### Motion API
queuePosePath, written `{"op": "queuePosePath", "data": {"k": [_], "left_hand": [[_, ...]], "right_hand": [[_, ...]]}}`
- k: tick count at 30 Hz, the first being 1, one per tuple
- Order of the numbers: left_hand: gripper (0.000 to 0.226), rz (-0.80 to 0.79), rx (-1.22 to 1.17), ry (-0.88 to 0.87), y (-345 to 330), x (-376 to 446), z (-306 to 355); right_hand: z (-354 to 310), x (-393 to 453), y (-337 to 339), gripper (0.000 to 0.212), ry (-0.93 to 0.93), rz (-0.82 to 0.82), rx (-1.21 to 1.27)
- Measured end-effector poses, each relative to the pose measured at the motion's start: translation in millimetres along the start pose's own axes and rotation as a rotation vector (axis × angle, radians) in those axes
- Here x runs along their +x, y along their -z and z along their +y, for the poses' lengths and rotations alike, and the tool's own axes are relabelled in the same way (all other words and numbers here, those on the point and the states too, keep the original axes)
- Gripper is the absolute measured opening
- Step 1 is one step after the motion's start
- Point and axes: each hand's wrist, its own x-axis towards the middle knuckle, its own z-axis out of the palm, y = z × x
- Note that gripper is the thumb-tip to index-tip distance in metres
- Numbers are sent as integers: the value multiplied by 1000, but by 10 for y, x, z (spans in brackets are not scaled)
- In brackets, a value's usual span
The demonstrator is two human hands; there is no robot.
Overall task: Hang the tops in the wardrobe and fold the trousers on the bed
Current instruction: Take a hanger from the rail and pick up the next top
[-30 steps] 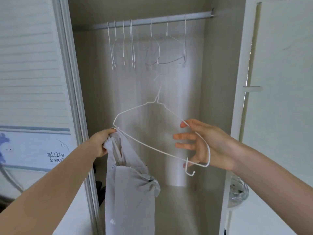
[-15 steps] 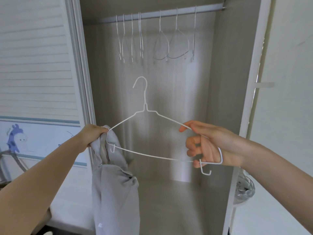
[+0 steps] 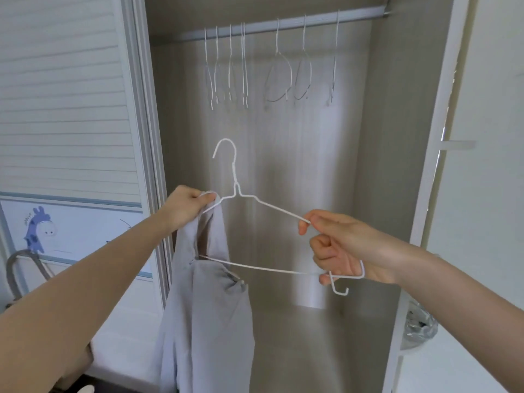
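Note:
A white wire hanger [image 3: 256, 198] is held upright in front of the open wardrobe, its hook pointing up. My right hand [image 3: 337, 245] grips its right end, thumb and forefinger pinching the upper wire. My left hand [image 3: 187, 207] pinches the top of a light grey top [image 3: 207, 316] at the hanger's left shoulder. The hanger's left end sits inside the garment, and the rest of the top hangs straight down below.
A metal rail [image 3: 283, 24] crosses the top of the wardrobe with several bare wire hangers [image 3: 255, 66] on it. A white slatted sliding door [image 3: 65, 95] stands at the left, the open wardrobe door [image 3: 487, 165] at the right. A shiny crumpled bag [image 3: 419, 327] lies low right.
The hanger turned upright and its left end went into the grey top. My left hand rose with the garment. My right hand closed round the hanger's right end.

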Motion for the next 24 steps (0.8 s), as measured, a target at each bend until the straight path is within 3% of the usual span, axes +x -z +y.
{"op": "queuePosePath", "data": {"k": [5,7,8,10,12,13,14,16,18,20,22,24], "left_hand": [[19,-7,-392,53,-317,-142,402],[17,-193,-625,121,-257,-175,531],[20,-275,-607,81,-199,-187,577],[26,-235,-209,-166,-72,-144,610],[29,29,331,-466,53,-83,643],[31,90,458,-543,95,-58,649],[35,55,477,-533,134,-31,652],[48,-166,350,-436,160,-62,656],[49,-280,176,-400,70,-116,621],[46,-298,121,-385,-58,-159,602],[44,-303,72,-349,-194,-162,576],[41,-263,37,-317,-299,-129,587]], "right_hand": [[266,224,-163,25,128,195,-80],[335,260,-113,25,235,243,-119],[355,266,-65,26,285,248,-112],[375,257,49,27,367,206,-55],[359,243,173,31,411,129,-25],[350,235,222,34,415,93,-31],[340,226,266,36,410,61,-27],[318,229,305,35,371,65,-20],[302,262,311,26,384,252,-241],[282,293,344,17,474,633,-782],[301,318,294,38,538,971,-1136],[318,326,152,54,736,998,-1214]]}}
